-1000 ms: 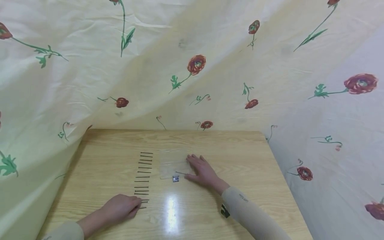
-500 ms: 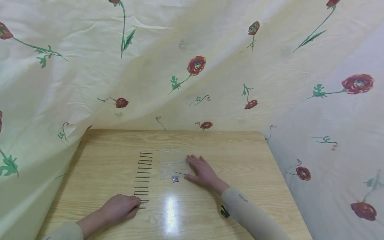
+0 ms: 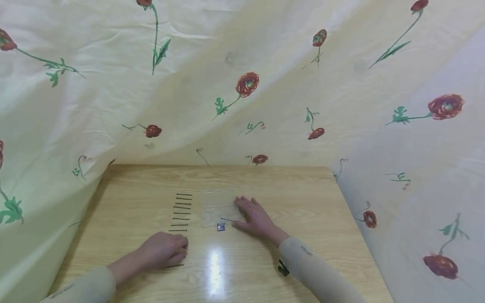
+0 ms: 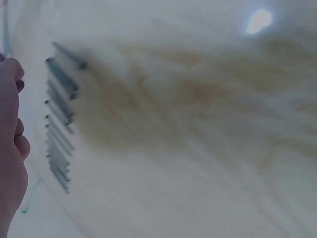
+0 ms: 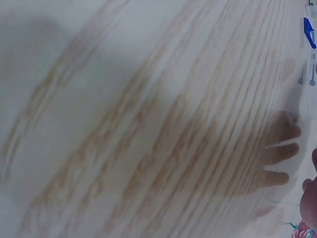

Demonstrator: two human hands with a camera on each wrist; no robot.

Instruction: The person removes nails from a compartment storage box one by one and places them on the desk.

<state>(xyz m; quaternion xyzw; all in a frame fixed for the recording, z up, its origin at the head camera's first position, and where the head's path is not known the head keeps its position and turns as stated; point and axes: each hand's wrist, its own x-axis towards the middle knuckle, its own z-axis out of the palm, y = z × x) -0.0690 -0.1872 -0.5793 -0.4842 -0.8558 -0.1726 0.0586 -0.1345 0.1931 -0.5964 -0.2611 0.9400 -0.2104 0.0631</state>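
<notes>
My left hand (image 3: pixel 163 251) is curled over the near end of a row of thin dark nails (image 3: pixel 182 213) on the table, hiding some of them. In the left wrist view a thin grey nail (image 4: pixel 6 27) appears at its fingertips; the grip itself is mostly out of frame. One nail (image 3: pixel 175 265) lies just below that hand. My right hand (image 3: pixel 258 219) rests with spread fingers at the right edge of a clear plastic bag (image 3: pixel 212 200). Its thumb is beside a single nail (image 3: pixel 227 219), which lies over the bag. A small blue-and-white label (image 3: pixel 221 227) sits at the bag's lower edge.
The wooden table (image 3: pixel 303 189) is walled at the back and sides by a cream cloth (image 3: pixel 189 97) printed with red flowers. A small black object (image 3: pixel 283 268) shows at my right sleeve. Light glares off the tabletop (image 3: pixel 215 273).
My left hand, still between the earlier frames, has moved slightly away from me and to the right, covering more nails. My right hand stays in place on the bag.
</notes>
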